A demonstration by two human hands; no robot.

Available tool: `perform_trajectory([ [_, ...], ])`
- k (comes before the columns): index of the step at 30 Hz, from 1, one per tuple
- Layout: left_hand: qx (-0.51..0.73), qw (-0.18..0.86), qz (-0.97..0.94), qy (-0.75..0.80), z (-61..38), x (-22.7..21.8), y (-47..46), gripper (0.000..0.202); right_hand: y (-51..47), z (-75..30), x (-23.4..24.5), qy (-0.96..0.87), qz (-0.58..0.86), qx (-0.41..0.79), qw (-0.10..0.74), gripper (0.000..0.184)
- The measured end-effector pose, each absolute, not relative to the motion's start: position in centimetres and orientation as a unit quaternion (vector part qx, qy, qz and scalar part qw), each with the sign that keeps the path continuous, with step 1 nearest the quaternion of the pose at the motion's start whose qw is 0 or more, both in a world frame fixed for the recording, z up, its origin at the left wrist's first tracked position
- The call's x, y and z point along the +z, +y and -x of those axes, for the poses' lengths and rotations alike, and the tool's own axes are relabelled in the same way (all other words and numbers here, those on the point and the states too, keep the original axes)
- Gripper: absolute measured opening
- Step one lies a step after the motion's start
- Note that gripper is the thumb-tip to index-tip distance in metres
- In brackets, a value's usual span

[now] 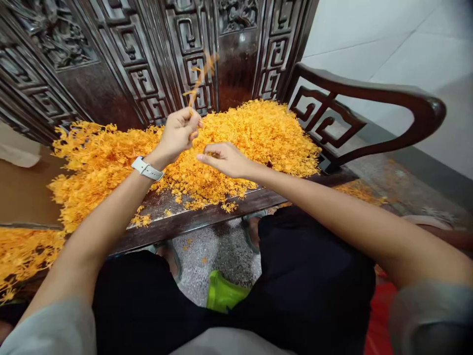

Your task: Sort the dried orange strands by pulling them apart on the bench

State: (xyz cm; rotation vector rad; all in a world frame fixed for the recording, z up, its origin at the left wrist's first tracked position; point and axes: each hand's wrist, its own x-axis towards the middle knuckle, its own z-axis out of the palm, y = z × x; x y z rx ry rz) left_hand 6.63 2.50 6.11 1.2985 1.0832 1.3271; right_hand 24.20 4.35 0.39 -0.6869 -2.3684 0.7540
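Note:
My left hand (pixel 179 132), with a pale watch on its wrist, is closed in a pinch on an orange plastic flower stem (pixel 197 86). The stem points up and to the right, blurred at its far end, with a few small side shoots. Just right of it and lower, my right hand (pixel 227 160) hovers over the flower pile, its thumb and curled forefinger apart. I see nothing between them, though its inner fingers are partly hidden. Beneath both hands a large heap of orange plastic florets (pixel 266 133) covers the wooden bench seat (pixel 195 214).
A carved dark backrest (pixel 236 69) rises behind the heap, and a curved armrest (pixel 384 98) closes the right side. At left stands a cardboard box (pixel 29 192) beside more orange sprigs (pixel 25 256). Between my legs is a green plastic object (pixel 223 293) on the speckled floor (pixel 199 251).

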Motion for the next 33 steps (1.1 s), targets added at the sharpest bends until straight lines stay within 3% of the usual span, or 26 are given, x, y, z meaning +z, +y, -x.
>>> perform_trajectory([
  [3,0.533,0.471,-0.536,0.455,-5.5,5.1,3.3,0.025,3.6,-24.5,1.2,-0.934,0.223,0.153,0.235,0.039],
  [6,0.588,0.474,-0.419,0.505,-4.1,4.5,4.6,0.025,1.5,-24.3,2.6,-0.941,0.229,0.035,0.248,0.041],
  [13,0.61,0.527,-0.325,0.495,-5.2,5.6,5.0,0.021,-3.8,-23.5,5.0,-0.947,0.027,-0.184,0.261,0.028],
  [20,0.644,0.51,-0.313,0.476,-6.9,7.3,3.8,0.021,-5.3,-24.9,6.7,-0.932,0.006,-0.21,0.295,0.025],
  [26,0.641,0.508,-0.293,0.495,-8.4,7.1,3.1,0.018,-8.4,-23.6,7.4,-0.961,-0.027,-0.184,0.205,0.026],
  [33,0.644,0.483,-0.329,0.494,-8.2,7.4,3.4,0.017,-9.4,-22.7,9.3,-0.992,0.026,-0.055,0.114,0.028],
])
